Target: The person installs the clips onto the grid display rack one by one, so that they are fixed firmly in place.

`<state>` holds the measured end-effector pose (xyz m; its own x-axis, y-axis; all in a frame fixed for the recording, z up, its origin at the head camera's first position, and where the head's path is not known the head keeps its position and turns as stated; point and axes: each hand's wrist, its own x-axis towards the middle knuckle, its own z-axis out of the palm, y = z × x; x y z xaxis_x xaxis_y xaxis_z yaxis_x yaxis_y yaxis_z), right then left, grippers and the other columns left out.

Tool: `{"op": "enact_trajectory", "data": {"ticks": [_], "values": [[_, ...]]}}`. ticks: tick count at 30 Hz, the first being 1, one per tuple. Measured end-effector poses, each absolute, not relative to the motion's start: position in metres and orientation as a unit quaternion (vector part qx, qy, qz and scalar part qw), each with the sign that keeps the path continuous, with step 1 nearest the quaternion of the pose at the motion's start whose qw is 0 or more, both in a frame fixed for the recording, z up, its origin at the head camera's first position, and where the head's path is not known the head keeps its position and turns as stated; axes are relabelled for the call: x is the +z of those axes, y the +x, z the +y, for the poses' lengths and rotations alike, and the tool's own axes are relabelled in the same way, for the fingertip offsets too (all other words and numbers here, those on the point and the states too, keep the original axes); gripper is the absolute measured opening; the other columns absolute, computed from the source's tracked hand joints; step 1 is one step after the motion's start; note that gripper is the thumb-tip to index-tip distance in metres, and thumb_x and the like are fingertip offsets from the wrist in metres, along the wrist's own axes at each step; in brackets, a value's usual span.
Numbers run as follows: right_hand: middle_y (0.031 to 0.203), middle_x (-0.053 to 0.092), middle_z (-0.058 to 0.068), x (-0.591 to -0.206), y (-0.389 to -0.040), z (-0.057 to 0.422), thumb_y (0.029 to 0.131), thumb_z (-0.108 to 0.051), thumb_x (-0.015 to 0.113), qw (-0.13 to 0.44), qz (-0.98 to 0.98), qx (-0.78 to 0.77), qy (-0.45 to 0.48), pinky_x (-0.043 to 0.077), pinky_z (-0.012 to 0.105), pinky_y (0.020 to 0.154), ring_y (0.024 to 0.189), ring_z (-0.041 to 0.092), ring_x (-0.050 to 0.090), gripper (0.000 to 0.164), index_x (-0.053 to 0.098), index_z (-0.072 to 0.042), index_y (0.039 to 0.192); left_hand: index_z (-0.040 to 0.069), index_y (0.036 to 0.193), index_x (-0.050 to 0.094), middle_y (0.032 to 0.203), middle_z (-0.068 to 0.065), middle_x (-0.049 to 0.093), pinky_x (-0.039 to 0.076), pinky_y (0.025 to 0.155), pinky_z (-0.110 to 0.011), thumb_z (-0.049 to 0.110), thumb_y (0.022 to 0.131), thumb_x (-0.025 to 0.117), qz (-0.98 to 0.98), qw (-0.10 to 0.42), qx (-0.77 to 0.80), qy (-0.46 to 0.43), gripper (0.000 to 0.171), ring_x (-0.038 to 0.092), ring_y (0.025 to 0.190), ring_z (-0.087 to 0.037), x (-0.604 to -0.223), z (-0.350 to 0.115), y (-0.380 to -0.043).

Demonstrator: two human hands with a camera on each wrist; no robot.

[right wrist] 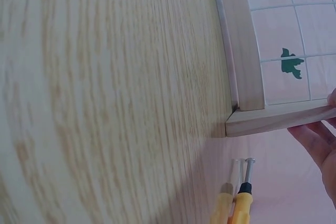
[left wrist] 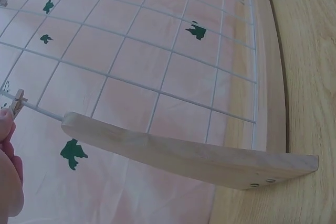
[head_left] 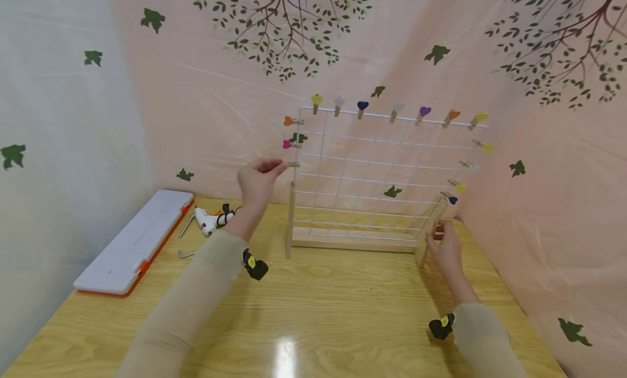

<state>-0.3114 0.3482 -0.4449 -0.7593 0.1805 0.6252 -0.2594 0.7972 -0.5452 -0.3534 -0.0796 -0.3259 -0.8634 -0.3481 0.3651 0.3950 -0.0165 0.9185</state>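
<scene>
Between its thumb and fingertips my left hand (head_left: 257, 185) pinches a small wooden clothespin (head_left: 294, 165) at the left edge of a white wire grid (head_left: 377, 115). In the left wrist view this clothespin (left wrist: 17, 103) meets the outer wire just beyond the rounded end of the wooden side piece (left wrist: 157, 150). My right hand (head_left: 447, 250) grips the right wooden side piece (head_left: 425, 242) of the stand, fingers behind it. Other clothespins with coloured hearts line the grid's top and both sides, including a pink one (head_left: 287, 144) right above the pinched one.
A flat white case (head_left: 132, 242) with orange edges lies at the table's left. Beside it are a white glue gun (head_left: 207, 221) and a bent metal rod (head_left: 186, 254). A yellow-handled tool (right wrist: 242, 203) lies right of the stand. Patterned pink cloth (head_left: 220, 128) hangs close behind.
</scene>
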Motion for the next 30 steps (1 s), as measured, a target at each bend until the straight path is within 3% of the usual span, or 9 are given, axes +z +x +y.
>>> {"op": "enact_trajectory", "data": {"ticks": [13,19,25,28,30], "values": [[0.095,0.057,0.02,-0.444,-0.314,0.346,0.083,-0.008,0.058,0.314,-0.895,0.315,-0.004,0.046,0.031,0.062,0.081,0.033,0.06,0.032,0.045,0.002,0.11,0.016,0.094,0.068,0.09,0.001,0.066,0.048,0.066,-0.02,0.03,0.073,0.071,-0.709,0.262,-0.653,-0.049,0.026,0.056,0.078,-0.013,-0.326,-0.084,-0.346],[0.097,0.056,0.022,-0.436,-0.317,0.345,0.084,-0.008,0.057,0.306,-0.895,0.324,-0.007,0.048,0.033,0.06,0.082,0.035,0.059,0.032,0.045,0.003,0.111,0.015,0.1,0.066,0.097,0.001,0.064,0.046,0.072,-0.024,0.035,0.074,0.07,-0.748,0.273,-0.598,-0.092,0.033,0.053,0.082,-0.012,-0.325,-0.094,-0.333],[0.108,0.056,0.024,-0.429,-0.316,0.346,0.086,-0.011,0.057,0.283,-0.901,0.33,-0.008,0.05,0.045,0.067,0.087,0.037,0.059,0.038,0.045,0.002,0.119,0.015,0.106,0.063,0.103,0.0,0.063,0.044,0.077,-0.029,0.041,0.075,0.067,-0.796,0.259,-0.529,-0.143,0.041,0.052,0.089,-0.012,-0.324,-0.11,-0.31],[0.111,0.056,0.024,-0.423,-0.311,0.345,0.087,-0.012,0.055,0.27,-0.905,0.329,-0.006,0.05,0.045,0.068,0.09,0.038,0.059,0.041,0.044,0.002,0.123,0.016,0.111,0.061,0.107,0.0,0.062,0.044,0.08,-0.033,0.042,0.076,0.066,-0.816,0.25,-0.494,-0.168,0.044,0.052,0.094,-0.013,-0.327,-0.119,-0.297],[0.114,0.055,0.023,-0.416,-0.305,0.344,0.088,-0.014,0.055,0.262,-0.907,0.33,-0.01,0.052,0.038,0.064,0.092,0.037,0.058,0.043,0.042,0.001,0.126,0.015,0.114,0.059,0.111,-0.001,0.06,0.043,0.082,-0.035,0.044,0.076,0.064,-0.83,0.241,-0.471,-0.178,0.047,0.052,0.099,-0.015,-0.33,-0.125,-0.287]]}}
